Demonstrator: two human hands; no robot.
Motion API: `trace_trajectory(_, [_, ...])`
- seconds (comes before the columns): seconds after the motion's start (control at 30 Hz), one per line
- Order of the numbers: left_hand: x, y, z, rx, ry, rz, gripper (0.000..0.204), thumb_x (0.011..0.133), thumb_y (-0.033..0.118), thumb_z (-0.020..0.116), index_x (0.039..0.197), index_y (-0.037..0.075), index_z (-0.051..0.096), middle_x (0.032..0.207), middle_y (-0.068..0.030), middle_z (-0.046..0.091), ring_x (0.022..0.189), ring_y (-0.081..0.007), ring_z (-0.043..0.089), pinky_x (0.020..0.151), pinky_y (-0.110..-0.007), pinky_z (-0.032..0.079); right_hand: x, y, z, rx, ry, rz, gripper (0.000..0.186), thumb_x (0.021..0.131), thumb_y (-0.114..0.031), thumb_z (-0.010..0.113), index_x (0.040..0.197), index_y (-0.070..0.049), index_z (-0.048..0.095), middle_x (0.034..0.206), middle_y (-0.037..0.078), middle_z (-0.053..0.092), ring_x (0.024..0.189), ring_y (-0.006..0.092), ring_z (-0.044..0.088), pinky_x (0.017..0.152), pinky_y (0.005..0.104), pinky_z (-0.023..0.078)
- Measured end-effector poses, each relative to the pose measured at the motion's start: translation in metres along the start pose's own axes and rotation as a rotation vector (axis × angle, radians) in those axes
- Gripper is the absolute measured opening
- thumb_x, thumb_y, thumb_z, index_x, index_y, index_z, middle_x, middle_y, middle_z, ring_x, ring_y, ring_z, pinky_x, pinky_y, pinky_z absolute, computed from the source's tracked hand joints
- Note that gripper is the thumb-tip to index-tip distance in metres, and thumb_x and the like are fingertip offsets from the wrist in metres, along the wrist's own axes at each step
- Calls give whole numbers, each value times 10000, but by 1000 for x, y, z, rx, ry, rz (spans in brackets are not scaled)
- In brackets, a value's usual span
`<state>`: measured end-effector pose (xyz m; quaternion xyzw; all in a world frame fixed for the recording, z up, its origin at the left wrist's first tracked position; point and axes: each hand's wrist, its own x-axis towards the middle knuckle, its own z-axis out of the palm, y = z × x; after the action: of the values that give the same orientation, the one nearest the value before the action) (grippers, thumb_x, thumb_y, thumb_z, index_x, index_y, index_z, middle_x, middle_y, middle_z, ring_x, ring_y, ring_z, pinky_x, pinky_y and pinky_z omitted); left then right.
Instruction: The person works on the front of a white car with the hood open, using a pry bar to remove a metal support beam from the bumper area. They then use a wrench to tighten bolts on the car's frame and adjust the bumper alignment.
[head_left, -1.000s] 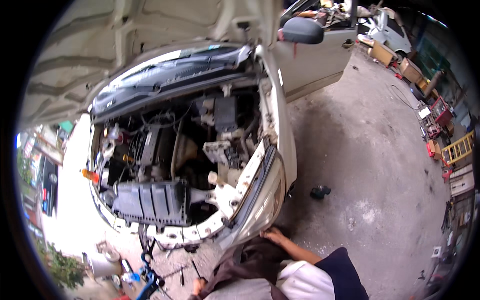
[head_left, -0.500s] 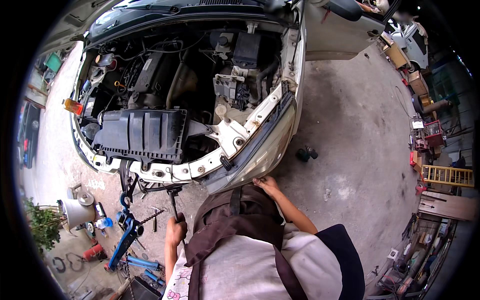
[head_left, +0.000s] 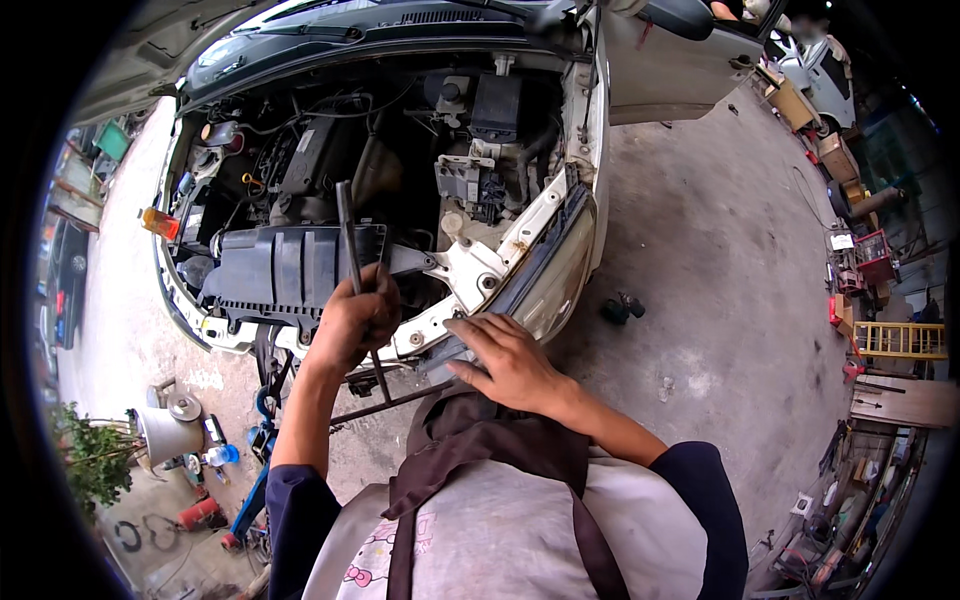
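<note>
My left hand (head_left: pixel 355 318) is closed around a long dark metal bar (head_left: pixel 346 225), held upright over the front of the car's open engine bay, just before the black plastic housing (head_left: pixel 270 260). A second dark rod (head_left: pixel 355 414) runs crosswise below that hand. My right hand (head_left: pixel 510 368) has its fingers apart, resting at the white front panel's edge beside the headlight (head_left: pixel 545 300); whether anything lies under the palm is hidden.
A blue chain hoist (head_left: pixel 247 500) stands below left, near a white bucket (head_left: pixel 165 440). A dark object (head_left: pixel 625 308) lies on the concrete floor (head_left: pixel 700 260). Toolboxes (head_left: pixel 870 255) and a yellow ladder (head_left: pixel 900 340) line the right side. The car door (head_left: pixel 670 75) stands open.
My left hand has risen from low beside my apron to above the front panel, with the bar upright. My right hand has moved up and left from below the headlight.
</note>
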<state>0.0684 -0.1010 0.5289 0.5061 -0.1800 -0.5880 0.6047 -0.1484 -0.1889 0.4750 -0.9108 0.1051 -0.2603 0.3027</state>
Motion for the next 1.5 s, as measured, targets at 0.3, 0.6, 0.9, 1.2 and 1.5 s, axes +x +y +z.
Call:
trace_trajectory(0.3, [67,-9,5,-460,50,137,159,922,223,567,912,71,611,791,-51,572,782,-199,594,626,-255,455,14,-5,30,-50,-110,148,954,795,-520,712,1441,30,278,970,207,621,818,360,646,722,407,527])
trace_trajectory(0.6, [98,-1,-46,-597,-50,658,529,1011,325,475,1403,-19,387,1448,-166,428,1368,-309,390,1131,-408,300,-24,-12,-4,354,234,305,354,895,-89,578,1219,54,581,1009,233,680,946,316,688,843,359,504])
trace_trajectory(0.9, [109,-4,-32,-514,-137,755,381,990,139,513,1314,-58,473,1316,-206,537,1257,-347,509,1075,-425,408,-29,-12,-10,353,190,316,348,875,-67,593,1201,53,599,1020,215,686,970,321,680,872,358,493])
trace_trajectory(1.2, [113,2,-23,-572,-351,662,318,942,61,559,1238,-53,535,1218,-190,545,1173,-330,521,1042,-418,438,-38,-11,-29,1205,114,651,357,917,-123,556,1216,70,585,694,90,572,527,124,510,488,217,388])
trace_trajectory(1.5, [134,-9,-5,-600,-340,470,291,916,-19,503,1200,-59,549,1150,-208,603,1122,-366,581,1044,-452,454,-67,28,-12,1698,315,706,356,967,-251,458,1115,46,585,621,57,477,408,79,320,384,218,260])
